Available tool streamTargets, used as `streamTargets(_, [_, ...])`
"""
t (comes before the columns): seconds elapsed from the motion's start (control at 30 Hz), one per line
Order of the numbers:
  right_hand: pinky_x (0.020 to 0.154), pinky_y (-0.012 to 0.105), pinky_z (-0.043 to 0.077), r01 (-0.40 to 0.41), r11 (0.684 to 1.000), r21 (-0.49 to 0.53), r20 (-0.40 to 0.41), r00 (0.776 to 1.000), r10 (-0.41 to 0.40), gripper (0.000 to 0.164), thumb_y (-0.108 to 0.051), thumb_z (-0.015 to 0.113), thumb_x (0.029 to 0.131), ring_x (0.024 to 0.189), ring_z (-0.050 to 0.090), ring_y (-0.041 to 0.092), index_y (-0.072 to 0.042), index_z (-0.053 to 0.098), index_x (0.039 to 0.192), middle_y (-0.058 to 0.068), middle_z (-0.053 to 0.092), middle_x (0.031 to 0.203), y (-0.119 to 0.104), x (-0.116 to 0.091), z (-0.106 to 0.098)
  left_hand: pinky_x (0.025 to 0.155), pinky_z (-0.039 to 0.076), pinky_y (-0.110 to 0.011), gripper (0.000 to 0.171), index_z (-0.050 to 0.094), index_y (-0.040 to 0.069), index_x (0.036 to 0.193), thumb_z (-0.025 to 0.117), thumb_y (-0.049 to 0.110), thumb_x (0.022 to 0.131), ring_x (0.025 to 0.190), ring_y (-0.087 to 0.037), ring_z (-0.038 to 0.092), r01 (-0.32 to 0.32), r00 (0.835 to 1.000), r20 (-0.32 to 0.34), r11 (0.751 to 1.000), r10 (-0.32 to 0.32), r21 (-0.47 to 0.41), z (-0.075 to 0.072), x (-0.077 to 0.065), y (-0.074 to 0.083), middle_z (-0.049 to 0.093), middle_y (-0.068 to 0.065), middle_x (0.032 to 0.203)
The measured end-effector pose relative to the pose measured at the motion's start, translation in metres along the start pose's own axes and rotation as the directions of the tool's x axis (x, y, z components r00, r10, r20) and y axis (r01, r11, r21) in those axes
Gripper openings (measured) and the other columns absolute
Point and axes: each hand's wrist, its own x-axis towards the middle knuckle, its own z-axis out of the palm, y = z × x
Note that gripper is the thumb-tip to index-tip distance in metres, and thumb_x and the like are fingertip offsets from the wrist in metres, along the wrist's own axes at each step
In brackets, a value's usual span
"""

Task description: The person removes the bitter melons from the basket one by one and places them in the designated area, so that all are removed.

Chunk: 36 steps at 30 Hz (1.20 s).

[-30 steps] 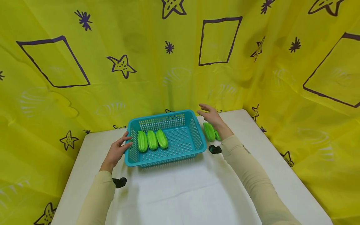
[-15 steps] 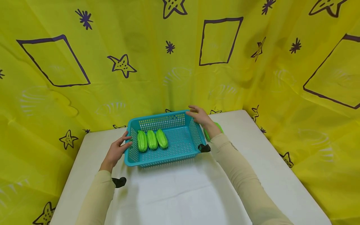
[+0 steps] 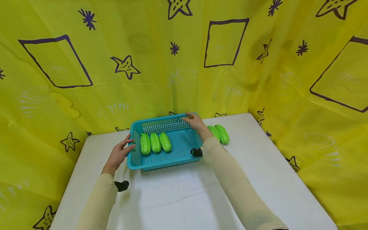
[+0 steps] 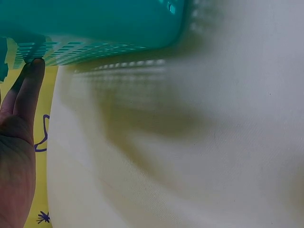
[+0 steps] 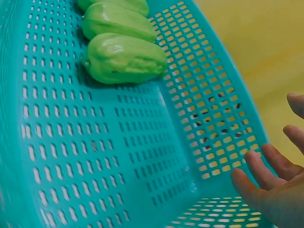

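Note:
The teal perforated basket stands toward the back of the white table. Three elongated, ribbed green vegetables lie side by side in its left part; the right wrist view also shows these green vegetables. My left hand holds the basket's left rim, and in the left wrist view its fingers reach up to the outside wall. Over the right part of the basket, near the back corner, my right hand is spread and carries nothing. Its fingers overlap the rim in the right wrist view.
Two more green vegetables lie on the table right of the basket, partly behind my right forearm. A yellow curtain with dark drawings hangs close behind the basket and along the sides. The white table stretches toward me.
My right hand has moved left, from above the table beside the basket to over the basket's right part. The two vegetables on the right are less covered. My left hand stays at the rim.

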Motion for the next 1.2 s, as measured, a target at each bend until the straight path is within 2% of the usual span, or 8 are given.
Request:
streamTargets(0.1, [0.095, 0.048, 0.045, -0.009, 1.0, -0.03, -0.024, 1.0, 0.008, 0.055, -0.03, 0.057, 0.1, 0.125, 0.047, 0.034, -0.012, 0.04, 0.149, 0.017, 0.043, 0.146, 0.003, 0.001, 0.006, 0.109, 0.035, -0.055, 0.058, 0.045, 0.002, 0.145, 0.058, 0.036, 0.099, 0.149, -0.031, 0.008, 0.001, 1.0, 0.002, 1.0, -0.001, 0.005, 0.0, 0.0, 0.0, 0.011, 0.007, 0.163])
streamTargets(0.2, [0.09, 0.048, 0.045, -0.015, 0.999, -0.042, -0.047, 0.999, 0.013, 0.054, -0.029, 0.059, 0.099, 0.118, 0.049, 0.034, -0.011, 0.042, 0.148, 0.018, 0.045, 0.144, 0.005, 0.001, 0.011, 0.109, 0.035, -0.054, 0.058, 0.045, 0.002, 0.144, 0.058, 0.036, 0.099, 0.149, -0.031, 0.007, 0.0, 1.0, 0.004, 1.0, 0.0, 0.009, 0.0, 0.0, 0.0, 0.011, 0.007, 0.163])
streamTargets(0.43, [0.1, 0.05, 0.043, -0.016, 0.998, -0.053, -0.052, 0.999, 0.013, 0.055, -0.027, 0.06, 0.099, 0.128, 0.045, 0.037, -0.009, 0.042, 0.148, 0.021, 0.044, 0.144, 0.011, 0.002, 0.018, 0.111, 0.032, -0.055, 0.056, 0.045, 0.001, 0.144, 0.057, 0.033, 0.1, 0.149, -0.031, 0.005, -0.013, 1.0, 0.007, 1.0, 0.013, 0.016, 0.0, 0.002, 0.001, 0.012, 0.005, 0.163])
streamTargets(0.63, [0.1, 0.049, 0.043, -0.031, 0.998, -0.054, -0.057, 0.998, 0.028, 0.056, -0.027, 0.061, 0.098, 0.128, 0.045, 0.038, -0.008, 0.042, 0.148, 0.021, 0.044, 0.144, 0.014, 0.004, 0.021, 0.11, 0.033, -0.054, 0.056, 0.046, 0.001, 0.143, 0.057, 0.034, 0.099, 0.149, -0.031, 0.005, -0.015, 1.0, 0.0, 1.0, 0.015, 0.021, -0.001, 0.003, 0.001, 0.013, 0.005, 0.163])
streamTargets(0.73, [0.102, 0.052, 0.042, -0.039, 0.999, -0.011, -0.059, 0.998, 0.039, 0.056, -0.027, 0.06, 0.099, 0.13, 0.044, 0.038, -0.008, 0.041, 0.148, 0.02, 0.043, 0.145, 0.015, 0.004, 0.024, 0.111, 0.032, -0.055, 0.056, 0.046, 0.001, 0.143, 0.057, 0.034, 0.1, 0.149, -0.031, 0.005, -0.013, 1.0, 0.001, 1.0, 0.013, 0.022, -0.001, 0.002, 0.002, 0.013, 0.005, 0.163])
streamTargets(0.93, [0.104, 0.055, 0.04, -0.066, 0.984, 0.167, -0.053, 0.996, 0.076, 0.055, -0.027, 0.059, 0.1, 0.13, 0.044, 0.037, -0.011, 0.04, 0.149, 0.018, 0.043, 0.146, 0.017, 0.003, 0.034, 0.111, 0.032, -0.055, 0.056, 0.045, 0.001, 0.144, 0.057, 0.034, 0.1, 0.149, -0.031, 0.005, -0.004, 1.0, 0.001, 1.0, 0.004, 0.012, -0.001, 0.001, 0.001, 0.012, 0.005, 0.163])
streamTargets(1.2, [0.106, 0.053, 0.039, -0.1, 0.973, 0.208, -0.036, 0.993, 0.11, 0.055, -0.03, 0.059, 0.099, 0.129, 0.045, 0.035, -0.015, 0.042, 0.149, 0.017, 0.047, 0.141, 0.025, 0.0, 0.045, 0.109, 0.036, -0.054, 0.058, 0.046, 0.002, 0.144, 0.058, 0.037, 0.099, 0.149, -0.031, 0.007, 0.006, 1.0, 0.0, 1.0, -0.006, -0.002, 0.001, 0.002, 0.0, 0.012, 0.006, 0.163])
